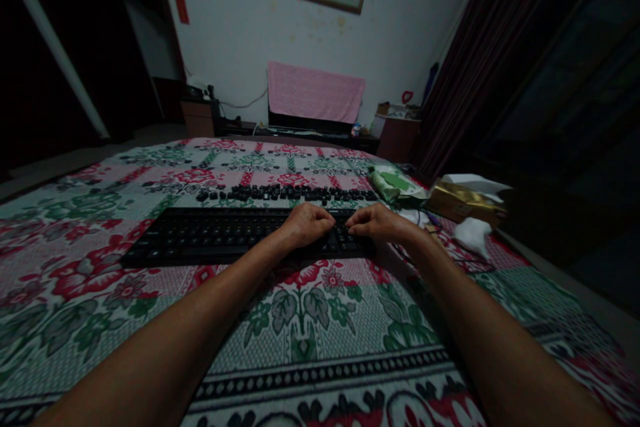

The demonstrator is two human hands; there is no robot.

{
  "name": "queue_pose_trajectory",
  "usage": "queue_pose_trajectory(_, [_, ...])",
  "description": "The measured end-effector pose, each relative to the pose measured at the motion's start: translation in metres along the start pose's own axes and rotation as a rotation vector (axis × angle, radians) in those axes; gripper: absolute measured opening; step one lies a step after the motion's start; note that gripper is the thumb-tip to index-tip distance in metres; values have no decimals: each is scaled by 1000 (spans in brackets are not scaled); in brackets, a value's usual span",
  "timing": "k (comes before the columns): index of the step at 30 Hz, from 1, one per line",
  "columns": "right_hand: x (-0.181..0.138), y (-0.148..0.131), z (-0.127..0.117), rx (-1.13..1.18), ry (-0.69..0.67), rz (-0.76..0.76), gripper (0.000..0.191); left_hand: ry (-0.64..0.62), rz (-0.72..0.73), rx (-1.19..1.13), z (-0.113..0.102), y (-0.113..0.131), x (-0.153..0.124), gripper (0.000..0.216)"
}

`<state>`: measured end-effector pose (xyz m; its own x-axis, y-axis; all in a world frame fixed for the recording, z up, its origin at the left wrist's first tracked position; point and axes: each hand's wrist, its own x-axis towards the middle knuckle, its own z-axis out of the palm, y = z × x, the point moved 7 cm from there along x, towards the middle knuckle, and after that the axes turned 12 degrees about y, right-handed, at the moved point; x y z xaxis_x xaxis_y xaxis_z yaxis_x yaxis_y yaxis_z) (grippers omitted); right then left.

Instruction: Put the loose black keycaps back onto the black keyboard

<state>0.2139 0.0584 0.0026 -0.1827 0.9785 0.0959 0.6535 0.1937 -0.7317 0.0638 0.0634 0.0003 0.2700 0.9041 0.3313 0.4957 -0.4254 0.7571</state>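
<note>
A black keyboard (pixel 215 235) lies on a flowered bedspread (pixel 310 320). Both my hands rest on its right part. My left hand (pixel 306 223) is curled into a loose fist over the keys. My right hand (pixel 376 222) is beside it, fingers bent and pinched down onto the keys near the right end. What the fingertips grip is too small to make out. Just beyond the keyboard, a row of loose black keycaps (pixel 287 194) lies on the cloth.
A green packet (pixel 393 183), a gold box (pixel 463 201) with white paper, and a crumpled white tissue (pixel 473 233) lie at the right edge. A thin cable (pixel 425 217) runs there. A pink cloth (pixel 315 92) covers furniture by the far wall.
</note>
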Motion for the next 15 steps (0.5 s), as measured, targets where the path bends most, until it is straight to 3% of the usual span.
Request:
queue_pose_trajectory(4, [0, 0, 1, 5, -26, 2, 22, -23, 38, 64, -2, 7, -3, 29])
queue_pose_trajectory(9, [2, 0, 0, -17, -14, 3, 22, -79, 309, 277, 3, 36, -13, 34])
queue_pose_trajectory(15, [1, 0, 0, -59, -4, 11, 22, -98, 320, 531, 10, 40, -18, 37])
